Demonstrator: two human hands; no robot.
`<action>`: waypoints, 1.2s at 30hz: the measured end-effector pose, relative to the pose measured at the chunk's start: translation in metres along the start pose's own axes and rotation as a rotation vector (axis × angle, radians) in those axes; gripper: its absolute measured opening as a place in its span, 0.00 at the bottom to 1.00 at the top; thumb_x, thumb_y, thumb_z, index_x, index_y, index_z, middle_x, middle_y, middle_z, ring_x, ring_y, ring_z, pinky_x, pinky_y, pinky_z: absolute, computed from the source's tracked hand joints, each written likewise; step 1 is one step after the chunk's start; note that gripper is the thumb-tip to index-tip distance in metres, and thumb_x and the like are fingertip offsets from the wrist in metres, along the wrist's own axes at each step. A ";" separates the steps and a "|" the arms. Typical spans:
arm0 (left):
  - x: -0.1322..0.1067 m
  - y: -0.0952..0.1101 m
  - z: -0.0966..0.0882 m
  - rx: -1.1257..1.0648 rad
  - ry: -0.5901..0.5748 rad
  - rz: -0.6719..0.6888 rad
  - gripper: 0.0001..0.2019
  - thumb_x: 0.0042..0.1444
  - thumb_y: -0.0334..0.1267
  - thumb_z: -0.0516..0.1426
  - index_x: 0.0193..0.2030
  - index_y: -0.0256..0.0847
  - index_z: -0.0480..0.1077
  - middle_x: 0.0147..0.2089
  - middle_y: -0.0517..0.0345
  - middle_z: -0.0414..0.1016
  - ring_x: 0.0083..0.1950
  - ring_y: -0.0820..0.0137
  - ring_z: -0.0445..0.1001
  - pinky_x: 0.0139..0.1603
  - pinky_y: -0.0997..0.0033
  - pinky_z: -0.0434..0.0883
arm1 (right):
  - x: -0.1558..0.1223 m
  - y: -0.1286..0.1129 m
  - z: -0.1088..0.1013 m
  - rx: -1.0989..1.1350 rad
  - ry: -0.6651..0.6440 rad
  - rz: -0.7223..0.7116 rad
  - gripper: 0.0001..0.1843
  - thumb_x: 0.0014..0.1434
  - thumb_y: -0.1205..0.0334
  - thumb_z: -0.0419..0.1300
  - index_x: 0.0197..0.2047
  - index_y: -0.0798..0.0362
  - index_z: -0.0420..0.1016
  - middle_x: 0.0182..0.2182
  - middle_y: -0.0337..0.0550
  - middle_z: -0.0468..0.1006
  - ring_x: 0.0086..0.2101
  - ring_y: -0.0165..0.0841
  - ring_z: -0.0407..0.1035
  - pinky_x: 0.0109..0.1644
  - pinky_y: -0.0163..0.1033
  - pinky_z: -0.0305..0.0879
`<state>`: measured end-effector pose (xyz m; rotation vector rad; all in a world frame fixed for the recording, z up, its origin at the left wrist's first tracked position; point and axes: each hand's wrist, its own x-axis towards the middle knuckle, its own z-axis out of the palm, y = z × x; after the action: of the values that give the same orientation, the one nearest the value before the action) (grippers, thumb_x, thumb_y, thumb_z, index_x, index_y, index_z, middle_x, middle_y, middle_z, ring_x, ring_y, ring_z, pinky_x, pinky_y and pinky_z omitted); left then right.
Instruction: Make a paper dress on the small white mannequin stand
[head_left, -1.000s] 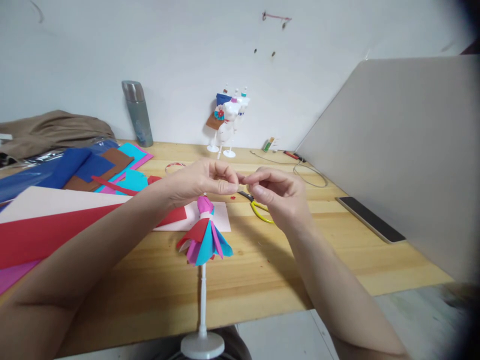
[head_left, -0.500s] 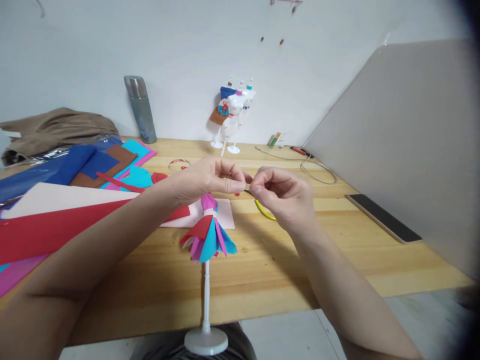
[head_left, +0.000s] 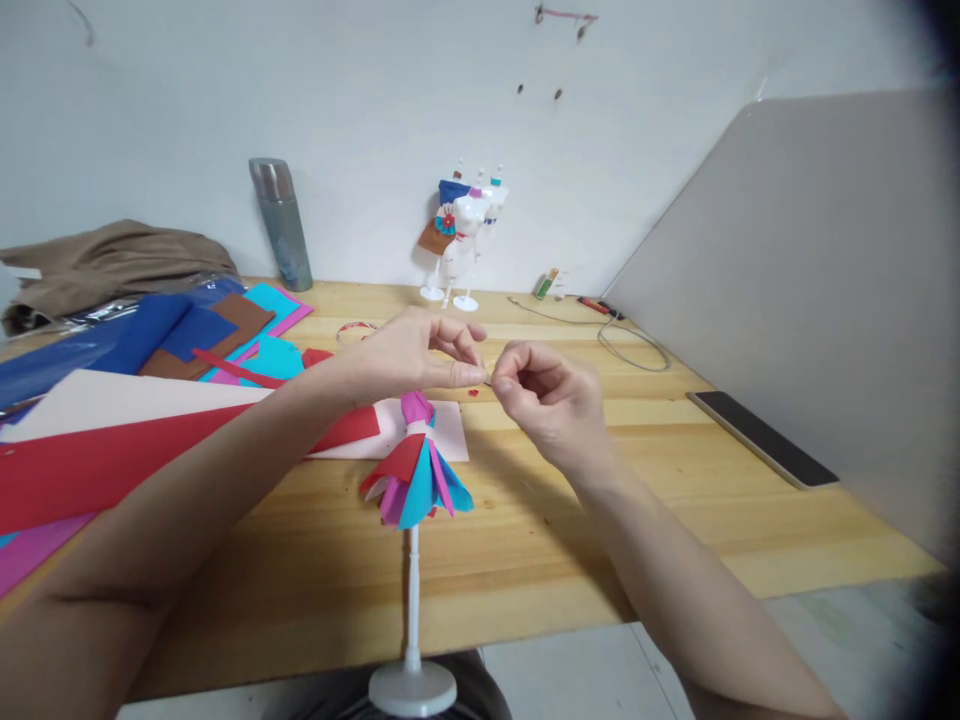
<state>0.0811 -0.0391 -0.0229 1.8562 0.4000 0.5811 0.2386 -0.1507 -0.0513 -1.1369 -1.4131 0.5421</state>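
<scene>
My left hand (head_left: 424,352) is closed in a pinch, with thumb and fingertip meeting just above a doll-sized dress form. A tiny dark sliver shows between it and my right hand (head_left: 551,395), which also pinches; what the fingers hold is too small to make out. Below my left hand, the dress form wears a dress (head_left: 420,465) of pink, red and turquoise felt-like strips with a pale band at the waist. Its white stand (head_left: 412,600) rises from a round base near my lap. My left hand hides the top of the form.
Coloured sheets, among them a red sheet (head_left: 90,460), spread over the left of the table. A flask (head_left: 281,225) and small white mannequins (head_left: 466,235) stand at the back wall. A phone (head_left: 765,437) lies on the right, near a cable (head_left: 634,345).
My right hand has shifted slightly left and down, and the yellow-handled tool behind it is now hidden. The left hand's fingers have lifted a little. The dress form has stayed put.
</scene>
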 end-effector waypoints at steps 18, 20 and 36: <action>0.001 -0.002 -0.043 0.151 -0.084 -0.301 0.29 0.37 0.32 0.71 0.51 0.45 0.80 0.45 0.55 0.83 0.39 0.67 0.81 0.41 0.74 0.73 | 0.012 0.026 -0.005 0.199 0.097 0.064 0.13 0.54 0.62 0.66 0.22 0.49 0.67 0.17 0.32 0.61 0.19 0.24 0.50 0.24 0.37 0.48; 0.004 -0.005 -0.049 0.268 -0.070 -0.434 0.15 0.47 0.36 0.68 0.44 0.40 0.79 0.36 0.57 0.82 0.33 0.71 0.79 0.36 0.77 0.72 | 0.018 0.034 -0.008 0.267 0.123 0.092 0.17 0.52 0.57 0.69 0.20 0.49 0.66 0.15 0.31 0.55 0.18 0.23 0.46 0.23 0.37 0.44; 0.017 -0.062 -0.021 0.268 0.047 -0.594 0.14 0.55 0.32 0.61 0.19 0.38 0.67 0.16 0.62 0.64 0.18 0.79 0.59 0.20 0.77 0.56 | 0.021 0.057 0.002 0.340 0.026 0.297 0.20 0.47 0.52 0.73 0.20 0.51 0.67 0.14 0.29 0.57 0.18 0.22 0.48 0.23 0.34 0.44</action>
<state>0.0831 0.0080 -0.0717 1.8493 1.0550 0.1672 0.2583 -0.1085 -0.0905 -1.0751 -1.0821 0.9367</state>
